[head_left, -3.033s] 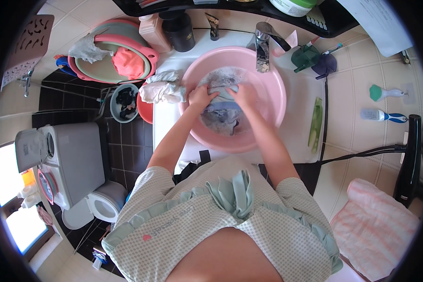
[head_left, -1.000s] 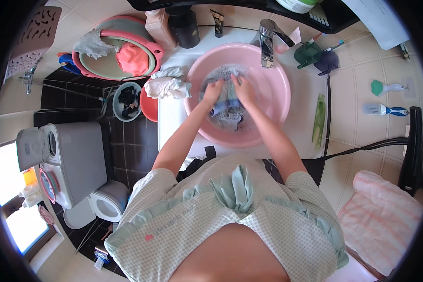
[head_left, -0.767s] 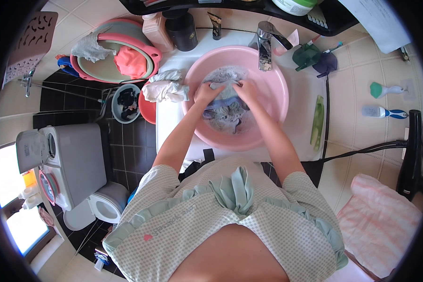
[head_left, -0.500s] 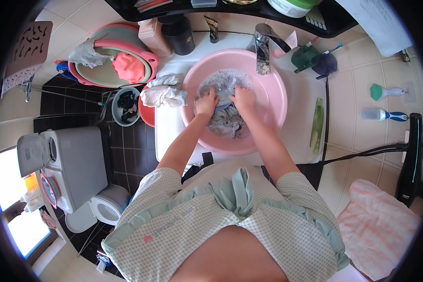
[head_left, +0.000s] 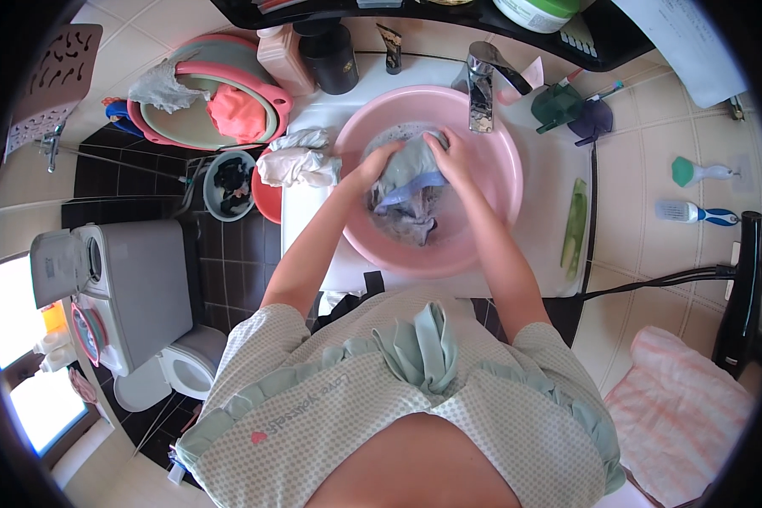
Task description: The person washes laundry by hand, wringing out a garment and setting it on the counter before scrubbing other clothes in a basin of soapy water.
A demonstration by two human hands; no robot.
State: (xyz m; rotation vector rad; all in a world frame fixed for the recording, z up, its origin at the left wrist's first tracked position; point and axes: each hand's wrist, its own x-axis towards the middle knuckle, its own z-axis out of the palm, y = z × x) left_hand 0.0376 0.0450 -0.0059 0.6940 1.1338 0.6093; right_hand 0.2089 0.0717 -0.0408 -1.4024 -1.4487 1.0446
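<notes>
A pink round washbasin (head_left: pixel 501 203) stands in front of me on the white sink counter, with soapy, foamy water in it. My left hand (head_left: pixel 378 163) and my right hand (head_left: pixel 451 157) grip a wet grey garment (head_left: pixel 408 169) from either side, lifted partly out of the water. A lavender-blue band runs across the garment, and its darker lower part lies in the suds. My fingers are curled round the cloth and partly hidden by it. Above the basin's far right side hangs the chrome faucet (head_left: pixel 481 93). Two bunched cloths, one white (head_left: pixel 298 168), lie left of the basin.
At the far left are stacked pink-and-grey tubs (head_left: pixel 281 110) with a coral cloth inside. Below them a small bucket (head_left: pixel 207 190) holds dark clothes. Bottles (head_left: pixel 334 59) line the back, a dark shelf (head_left: pixel 449 21) overhangs it, and a green strip (head_left: pixel 574 229) lies at right.
Both hands were pressing down into the foam; now they have raised the grey garment between them, and its lavender-blue band shows more. My hands have moved slightly apart.
</notes>
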